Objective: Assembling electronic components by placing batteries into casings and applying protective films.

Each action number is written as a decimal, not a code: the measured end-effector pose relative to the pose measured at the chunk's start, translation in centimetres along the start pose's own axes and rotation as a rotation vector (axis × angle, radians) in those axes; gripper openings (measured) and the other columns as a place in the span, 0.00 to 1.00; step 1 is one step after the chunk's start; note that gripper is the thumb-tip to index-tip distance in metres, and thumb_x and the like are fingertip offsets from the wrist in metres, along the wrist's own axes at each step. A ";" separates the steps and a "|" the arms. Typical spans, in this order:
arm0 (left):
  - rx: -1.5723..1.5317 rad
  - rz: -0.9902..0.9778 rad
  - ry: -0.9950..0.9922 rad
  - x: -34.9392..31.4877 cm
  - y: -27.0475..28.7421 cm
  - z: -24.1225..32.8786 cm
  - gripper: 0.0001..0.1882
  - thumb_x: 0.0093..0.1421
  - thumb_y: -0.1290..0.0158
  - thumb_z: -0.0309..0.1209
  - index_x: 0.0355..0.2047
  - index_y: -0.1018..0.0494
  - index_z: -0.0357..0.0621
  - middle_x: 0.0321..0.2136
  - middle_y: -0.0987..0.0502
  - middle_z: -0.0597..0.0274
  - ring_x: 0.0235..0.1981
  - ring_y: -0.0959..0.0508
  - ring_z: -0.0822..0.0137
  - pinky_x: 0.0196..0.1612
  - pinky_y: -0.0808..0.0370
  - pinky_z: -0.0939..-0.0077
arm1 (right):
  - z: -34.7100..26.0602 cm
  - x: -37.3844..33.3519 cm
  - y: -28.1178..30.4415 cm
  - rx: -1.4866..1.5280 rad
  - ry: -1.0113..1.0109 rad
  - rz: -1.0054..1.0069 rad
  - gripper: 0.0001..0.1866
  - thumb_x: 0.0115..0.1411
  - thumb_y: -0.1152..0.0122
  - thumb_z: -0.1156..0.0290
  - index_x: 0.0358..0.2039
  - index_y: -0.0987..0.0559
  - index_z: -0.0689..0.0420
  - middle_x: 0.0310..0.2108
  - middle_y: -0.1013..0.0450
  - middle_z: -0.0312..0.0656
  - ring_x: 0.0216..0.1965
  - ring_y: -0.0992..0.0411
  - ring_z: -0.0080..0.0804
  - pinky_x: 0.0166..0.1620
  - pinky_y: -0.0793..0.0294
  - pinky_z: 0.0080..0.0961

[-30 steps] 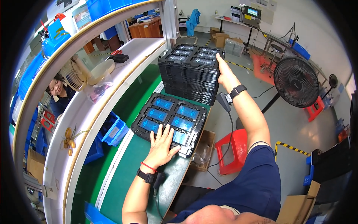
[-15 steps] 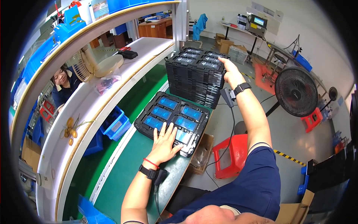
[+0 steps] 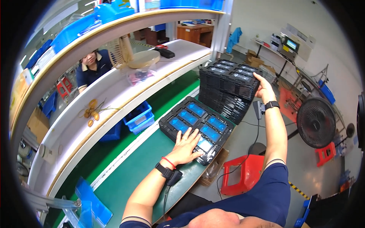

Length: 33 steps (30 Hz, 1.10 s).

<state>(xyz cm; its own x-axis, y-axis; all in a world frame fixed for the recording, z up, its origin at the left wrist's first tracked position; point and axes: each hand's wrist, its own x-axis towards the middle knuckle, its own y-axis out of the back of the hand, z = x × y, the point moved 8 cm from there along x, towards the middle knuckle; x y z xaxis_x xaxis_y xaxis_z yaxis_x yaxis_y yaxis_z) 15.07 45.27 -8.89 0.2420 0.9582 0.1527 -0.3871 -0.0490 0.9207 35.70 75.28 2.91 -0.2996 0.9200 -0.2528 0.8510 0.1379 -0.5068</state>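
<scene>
My left hand (image 3: 185,145) lies with spread fingers over the near corner of a black tray (image 3: 165,122), which has several rectangular pockets holding blue, flat, shiny pieces. Beyond it stands a tall stack of black trays (image 3: 230,89), with pale pieces in the pockets of its top tray. My right hand (image 3: 265,86) grips the upper trays at their right side, one finger over the rim and the others largely hidden. That upper part sits askew over the lower trays. Each wrist wears a black strap with a small device and cable.
A green bench (image 3: 152,159) carries the trays. At the left runs a curved white shelf (image 3: 110,91) with a small fan (image 3: 121,53). Blue bins (image 3: 139,117) stand under it. A red stool (image 3: 243,173) and a black fan (image 3: 316,121) are at the right. A person (image 3: 97,68) sits across the shelf.
The view has shifted, moving the scene rightward and down in the picture. The stack's upper trays have skewed against the lower ones under my right hand. My left hand stays on the near tray.
</scene>
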 end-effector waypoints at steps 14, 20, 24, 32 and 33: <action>-0.064 0.028 0.004 0.7 -0.3 0.1 0.40 0.54 0.52 0.55 0.59 0.45 0.40 0.63 0.52 0.50 0.65 0.58 0.50 0.62 0.68 0.44 | -4.3 6.5 -1.0 -0.105 0.236 0.216 0.15 0.40 0.32 0.76 0.30 0.24 0.66 0.31 0.25 0.50 0.28 0.25 0.43 0.33 0.24 0.38; -0.049 0.022 0.024 -0.1 0.0 -0.5 0.40 0.55 0.53 0.56 0.60 0.46 0.41 0.63 0.52 0.50 0.65 0.59 0.51 0.62 0.69 0.45 | -0.3 4.1 -2.0 -0.048 0.322 0.302 0.10 0.42 0.33 0.74 0.27 0.24 0.59 0.28 0.25 0.45 0.29 0.25 0.42 0.34 0.24 0.40; -0.071 0.015 0.013 0.6 -0.1 0.1 0.40 0.54 0.52 0.54 0.60 0.45 0.41 0.63 0.51 0.51 0.65 0.59 0.52 0.62 0.68 0.47 | 3.6 4.5 3.5 0.099 0.193 0.210 0.08 0.46 0.36 0.70 0.27 0.23 0.56 0.31 0.24 0.43 0.32 0.26 0.41 0.41 0.26 0.43; -0.155 -0.021 0.029 0.5 0.8 0.0 0.41 0.53 0.50 0.53 0.60 0.47 0.41 0.63 0.50 0.51 0.65 0.57 0.51 0.62 0.68 0.46 | 5.9 -4.1 6.8 0.277 0.300 0.136 0.21 0.46 0.36 0.75 0.41 0.29 0.67 0.40 0.28 0.49 0.38 0.27 0.44 0.42 0.24 0.42; -0.236 -0.053 0.057 0.6 1.2 0.1 0.42 0.53 0.49 0.52 0.61 0.48 0.41 0.62 0.49 0.51 0.65 0.56 0.51 0.62 0.68 0.46 | 6.1 -4.9 7.2 0.289 0.317 0.119 0.21 0.47 0.36 0.74 0.41 0.29 0.67 0.40 0.28 0.49 0.38 0.27 0.43 0.42 0.24 0.40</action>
<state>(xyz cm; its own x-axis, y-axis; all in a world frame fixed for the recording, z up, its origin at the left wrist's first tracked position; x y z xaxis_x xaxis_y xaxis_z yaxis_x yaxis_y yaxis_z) 14.87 45.75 -7.61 0.2198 0.9723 0.0794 -0.5740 0.0631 0.8164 40.68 69.52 -4.58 -0.0218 0.9965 -0.0813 0.7027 -0.0426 -0.7102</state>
